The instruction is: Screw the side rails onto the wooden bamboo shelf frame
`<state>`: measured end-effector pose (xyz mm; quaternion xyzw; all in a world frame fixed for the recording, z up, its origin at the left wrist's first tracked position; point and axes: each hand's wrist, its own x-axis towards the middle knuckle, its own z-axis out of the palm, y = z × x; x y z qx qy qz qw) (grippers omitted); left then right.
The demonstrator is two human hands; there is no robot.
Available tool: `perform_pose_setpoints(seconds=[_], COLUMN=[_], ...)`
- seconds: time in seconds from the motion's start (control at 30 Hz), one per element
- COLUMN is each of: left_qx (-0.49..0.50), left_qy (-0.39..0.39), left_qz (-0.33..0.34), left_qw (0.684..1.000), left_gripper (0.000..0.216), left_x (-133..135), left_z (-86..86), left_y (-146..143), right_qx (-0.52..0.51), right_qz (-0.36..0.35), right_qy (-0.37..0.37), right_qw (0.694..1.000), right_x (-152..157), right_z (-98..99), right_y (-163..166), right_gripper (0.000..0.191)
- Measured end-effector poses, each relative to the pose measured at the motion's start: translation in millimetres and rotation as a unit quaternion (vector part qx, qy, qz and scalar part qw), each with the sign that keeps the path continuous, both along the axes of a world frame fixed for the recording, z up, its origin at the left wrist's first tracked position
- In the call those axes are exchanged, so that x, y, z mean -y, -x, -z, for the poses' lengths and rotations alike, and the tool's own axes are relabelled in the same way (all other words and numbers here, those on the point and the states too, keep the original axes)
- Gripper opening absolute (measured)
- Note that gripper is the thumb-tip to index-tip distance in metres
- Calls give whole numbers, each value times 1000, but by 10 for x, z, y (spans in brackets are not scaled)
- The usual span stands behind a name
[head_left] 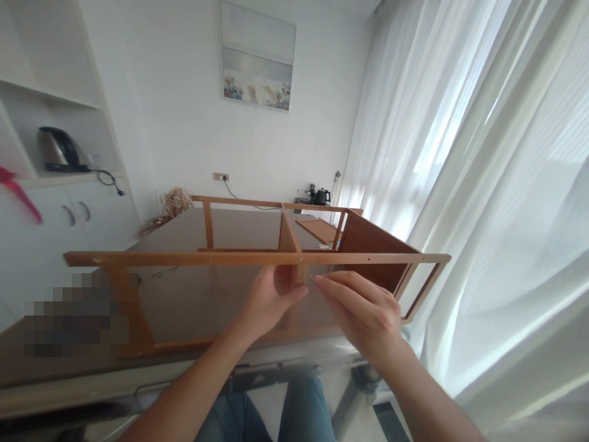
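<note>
A brown wooden shelf frame (248, 259) lies on its side on the table in front of me. My left hand (269, 301) is wrapped round the end of its middle crosspiece (300, 277), thumb on the near side. A screw head (300, 259) shows in the rail just above that joint. To the right of the crosspiece, below the rail, my right hand (363, 304) is closed in a pinch. A thin, light sliver sticks out at its fingertips, too small to name. A solid wooden panel (372, 236) fills the frame's right end.
A loose wooden panel (319, 229) lies on the table (179, 301) beyond the frame. Straw-like packing (175, 201) is heaped at the far left. White curtains (497, 184) hang close on the right. A kettle (59, 147) stands on the left shelf, and a black pot (323, 196) is at the back.
</note>
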<state>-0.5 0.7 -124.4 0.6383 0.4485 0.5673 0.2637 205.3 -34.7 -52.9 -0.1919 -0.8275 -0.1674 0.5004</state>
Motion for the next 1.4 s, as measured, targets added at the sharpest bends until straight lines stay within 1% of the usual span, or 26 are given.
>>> perform_pose_setpoints(seconds=[0.1,0.23,0.37,0.53,0.63,0.73,0.9,1.03,1.27,1.4], left_qx=[37,72,68,64,56,43,42,48,46,36], left_qy=[8,7,2,-5,-7,-8,-10,-14,-30,-28], left_qz=[24,46,53,46,42,32,20,22,22,15], left_qw=[999,996,996,997,997,999,999,999,998,999], left_gripper=[55,52,49,48,47,46,43,43,42,40], left_x=[-45,-37,-10,6,14,30,48,39,38,56], left_z=[24,36,14,-2,-17,-39,-59,-47,-45,-65], left_y=[-5,-14,-33,-41,-42,-42,-51,-54,-64,-75], right_qx=[74,118,123,138,167,200,265,323,380,431], right_qz=[9,26,39,39,46,48,61,89,90,81], right_qy=[-33,-76,-103,-100,-104,-123,-144,-172,-215,-230], right_qw=[997,990,986,985,979,971,952,926,895,869], right_x=[-120,-245,-311,-337,-314,-277,-232,-217,-180,-177], right_z=[-130,-175,-183,-218,-273,-358,-537,-663,-764,-860], right_y=[49,76,71,55,54,62,84,104,136,172], right_gripper=[21,20,21,24,24,23,25,26,26,28])
